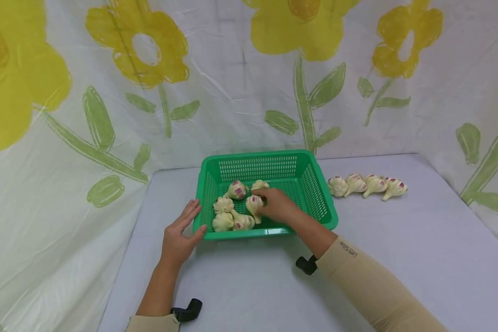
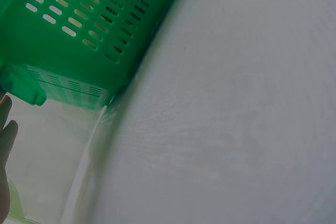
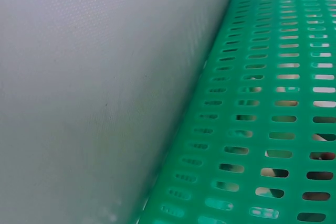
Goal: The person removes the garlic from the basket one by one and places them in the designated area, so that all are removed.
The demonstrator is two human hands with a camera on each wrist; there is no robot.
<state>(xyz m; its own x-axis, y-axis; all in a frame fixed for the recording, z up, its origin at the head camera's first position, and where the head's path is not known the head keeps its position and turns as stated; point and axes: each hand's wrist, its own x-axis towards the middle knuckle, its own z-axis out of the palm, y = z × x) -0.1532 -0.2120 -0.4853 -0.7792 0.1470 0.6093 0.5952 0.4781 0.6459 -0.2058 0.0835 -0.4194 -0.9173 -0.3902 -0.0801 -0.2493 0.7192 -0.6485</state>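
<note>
A green plastic basket (image 1: pixel 269 232) with slotted walls stands on the table, and several white-and-purple garlic bulbs (image 1: pixel 224 222) lie in its left half. Inside it, my right hand (image 1: pixel 279 205) holds a garlic bulb (image 1: pixel 254 203) with its stem end pointing down toward the front. My left hand (image 1: pixel 180 237) rests against the basket's left rim, fingers extended along it and thumb near the front corner. In the left wrist view only some fingertips (image 2: pixel 7 135) show beside the rim. The right wrist view shows the basket's slotted wall (image 3: pixel 252 129); the right hand itself is hidden there.
Right of the basket, several more garlic bulbs (image 1: pixel 374 185) lie in a row on the white-covered table (image 1: pixel 249 281). A white curtain (image 1: pixel 232 92) with yellow flowers hangs behind and at the sides. A black camera mount shows at each wrist.
</note>
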